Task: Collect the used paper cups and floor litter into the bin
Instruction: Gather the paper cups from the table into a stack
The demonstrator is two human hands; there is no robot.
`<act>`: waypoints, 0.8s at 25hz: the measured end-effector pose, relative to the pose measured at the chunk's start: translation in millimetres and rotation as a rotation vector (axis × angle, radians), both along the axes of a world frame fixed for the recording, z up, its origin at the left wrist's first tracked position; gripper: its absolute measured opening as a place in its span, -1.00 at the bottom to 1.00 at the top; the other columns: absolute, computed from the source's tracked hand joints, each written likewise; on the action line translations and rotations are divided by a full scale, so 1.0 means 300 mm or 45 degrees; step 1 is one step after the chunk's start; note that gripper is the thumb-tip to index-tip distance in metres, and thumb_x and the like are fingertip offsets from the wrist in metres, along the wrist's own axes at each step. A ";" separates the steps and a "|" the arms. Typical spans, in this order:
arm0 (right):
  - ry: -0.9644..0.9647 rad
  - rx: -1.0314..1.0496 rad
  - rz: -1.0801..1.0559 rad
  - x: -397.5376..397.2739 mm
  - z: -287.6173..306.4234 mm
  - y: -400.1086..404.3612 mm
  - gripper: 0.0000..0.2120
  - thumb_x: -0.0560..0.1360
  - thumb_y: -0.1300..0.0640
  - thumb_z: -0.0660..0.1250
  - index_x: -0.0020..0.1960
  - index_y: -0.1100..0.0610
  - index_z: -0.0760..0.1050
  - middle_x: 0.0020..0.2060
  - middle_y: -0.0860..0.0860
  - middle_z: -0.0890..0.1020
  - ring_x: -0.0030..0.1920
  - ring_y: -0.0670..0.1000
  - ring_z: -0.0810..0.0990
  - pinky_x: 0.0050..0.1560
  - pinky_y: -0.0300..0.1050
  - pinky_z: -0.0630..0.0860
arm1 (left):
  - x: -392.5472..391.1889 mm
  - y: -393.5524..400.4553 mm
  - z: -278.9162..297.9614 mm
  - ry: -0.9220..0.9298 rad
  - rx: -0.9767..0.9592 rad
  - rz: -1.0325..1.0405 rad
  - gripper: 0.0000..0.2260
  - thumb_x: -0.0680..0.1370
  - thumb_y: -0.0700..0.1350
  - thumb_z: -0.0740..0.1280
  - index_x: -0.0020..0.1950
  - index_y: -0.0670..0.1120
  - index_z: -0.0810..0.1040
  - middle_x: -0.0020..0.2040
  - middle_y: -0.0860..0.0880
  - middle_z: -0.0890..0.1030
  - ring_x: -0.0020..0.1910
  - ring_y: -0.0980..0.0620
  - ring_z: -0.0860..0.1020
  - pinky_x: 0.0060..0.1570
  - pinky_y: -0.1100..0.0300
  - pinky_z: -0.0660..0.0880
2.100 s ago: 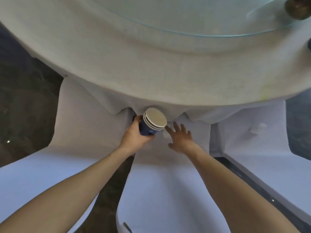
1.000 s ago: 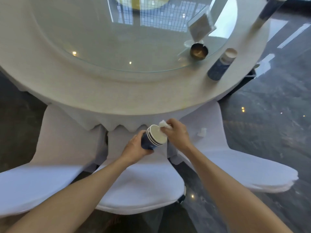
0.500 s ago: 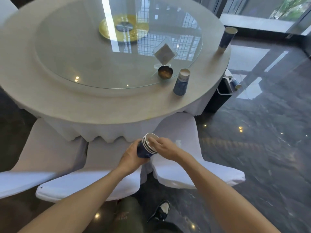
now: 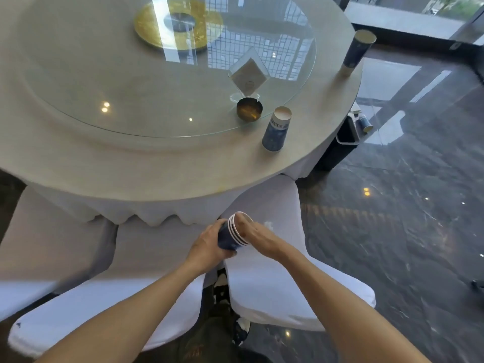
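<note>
My left hand (image 4: 207,247) grips a nested stack of blue paper cups (image 4: 227,239), tilted with its mouth toward the right, above the white chairs. My right hand (image 4: 262,238) lies against the rim with its fingertips dipped into the top cup; whatever they hold is hidden. Another blue cup (image 4: 276,132) stands on the round table (image 4: 157,163) near its right edge, and a taller one (image 4: 356,49) stands at the far right edge. A small white scrap (image 4: 267,225) lies on the right chair's back. A black bin (image 4: 343,145) stands on the floor beyond the table's right side.
A glass turntable covers the table's middle and carries a brass ashtray (image 4: 249,109) and a napkin holder (image 4: 248,74). White-covered chairs (image 4: 275,284) are pushed in below me. Glossy dark stone floor (image 4: 406,218) stretches to the right toward the bin.
My view has risen from under the table edge to the whole tabletop. My right hand picked a white tissue off the chair, brought it to the cup stack and pushed its fingers into the mouth.
</note>
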State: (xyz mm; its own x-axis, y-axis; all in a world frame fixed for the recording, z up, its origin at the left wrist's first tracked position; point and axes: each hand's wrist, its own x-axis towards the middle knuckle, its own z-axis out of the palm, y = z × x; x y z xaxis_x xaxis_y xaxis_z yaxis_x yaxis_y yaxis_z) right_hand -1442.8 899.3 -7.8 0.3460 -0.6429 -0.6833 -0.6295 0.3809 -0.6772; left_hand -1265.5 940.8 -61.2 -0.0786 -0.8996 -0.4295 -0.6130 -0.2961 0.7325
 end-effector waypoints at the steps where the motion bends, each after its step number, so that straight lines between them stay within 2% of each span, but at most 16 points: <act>1: 0.023 -0.050 -0.035 -0.023 -0.016 -0.025 -0.18 0.57 -0.48 -0.01 0.46 0.11 0.51 0.34 0.16 0.59 0.32 0.17 0.56 0.43 0.18 0.43 | -0.008 -0.033 -0.018 0.011 0.016 0.012 -0.23 0.31 -0.03 0.66 0.47 0.10 0.42 0.30 0.03 0.60 0.23 -0.05 0.59 0.08 0.08 0.52; 3: 0.068 -0.173 -0.074 -0.076 -0.052 -0.078 -0.28 0.59 -0.43 0.08 0.31 0.11 0.64 0.18 0.11 0.71 0.19 0.12 0.65 0.30 0.18 0.54 | -0.028 -0.086 -0.053 0.028 0.056 0.023 -0.23 0.30 -0.01 0.66 0.45 0.11 0.43 0.29 0.02 0.61 0.22 -0.07 0.60 0.09 0.04 0.54; 5: 0.114 -0.285 -0.144 -0.126 -0.088 -0.143 -0.33 0.59 -0.38 0.14 0.21 0.16 0.68 0.09 0.12 0.74 0.13 0.13 0.69 0.23 0.19 0.58 | -0.042 -0.132 -0.085 0.049 0.099 0.044 -0.24 0.31 -0.02 0.65 0.45 0.11 0.42 0.31 0.00 0.60 0.25 -0.08 0.58 0.15 0.00 0.56; 7: 0.192 -0.352 -0.218 -0.174 -0.136 -0.200 -0.38 0.60 -0.32 0.19 0.20 0.20 0.66 0.13 0.12 0.73 0.19 0.14 0.67 0.23 0.14 0.59 | -0.043 -0.165 -0.120 0.055 0.144 0.068 -0.24 0.32 -0.01 0.65 0.46 0.09 0.41 0.32 -0.01 0.60 0.28 -0.08 0.57 0.18 -0.03 0.56; 8: 0.242 -0.366 -0.235 -0.202 -0.168 -0.223 -0.45 0.60 -0.28 0.23 0.26 0.15 0.65 0.21 0.07 0.71 0.26 0.11 0.64 0.27 0.07 0.56 | -0.043 -0.176 -0.138 0.050 0.161 0.071 -0.25 0.33 -0.01 0.65 0.45 0.08 0.41 0.32 0.00 0.59 0.28 -0.08 0.57 0.17 -0.01 0.55; 10: 0.355 -0.359 -0.202 -0.263 -0.246 -0.263 -0.47 0.59 -0.19 0.31 0.48 0.05 0.50 0.45 0.02 0.53 0.46 0.06 0.47 0.38 0.02 0.41 | -0.044 -0.195 -0.179 0.040 0.183 0.081 -0.28 0.33 -0.02 0.65 0.42 0.05 0.41 0.32 0.00 0.58 0.28 -0.08 0.56 0.13 0.03 0.52; 13: 0.655 -0.239 0.078 -0.344 -0.374 -0.298 -0.26 0.55 -0.20 0.34 0.65 -0.13 0.15 0.67 0.05 0.09 0.65 0.20 0.07 0.50 0.27 0.25 | -0.047 -0.200 -0.233 0.014 0.210 0.114 -0.27 0.33 -0.02 0.66 0.42 0.02 0.40 0.34 0.00 0.54 0.29 -0.05 0.54 0.12 0.08 0.49; 16: 0.842 -0.215 0.329 -0.388 -0.559 -0.323 -0.18 0.56 -0.13 0.40 0.66 -0.18 0.00 0.68 0.09 -0.15 0.65 0.31 -0.10 0.53 0.44 0.13 | -0.065 -0.209 -0.317 0.016 0.228 0.152 -0.26 0.33 -0.03 0.66 0.42 0.04 0.39 0.31 0.06 0.53 0.25 0.03 0.51 0.09 0.14 0.43; 20: 0.899 -0.235 0.493 -0.400 -0.824 -0.323 -0.11 0.55 0.01 0.45 0.66 -0.19 -0.05 0.67 0.12 -0.22 0.64 0.36 -0.15 0.51 0.49 0.12 | -0.122 -0.236 -0.457 0.045 0.212 0.176 -0.25 0.36 -0.08 0.66 0.47 0.01 0.40 0.35 0.06 0.52 0.29 0.06 0.49 0.18 0.09 0.47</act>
State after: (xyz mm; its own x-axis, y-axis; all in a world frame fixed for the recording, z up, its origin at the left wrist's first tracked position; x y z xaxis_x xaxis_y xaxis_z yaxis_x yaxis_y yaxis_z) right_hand -1562.8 802.3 -255.0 0.0946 -0.6894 -0.7182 -0.9942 -0.0289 -0.1032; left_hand -1302.2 870.0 -198.3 0.0230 -0.8196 -0.5725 -0.5326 -0.4947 0.6867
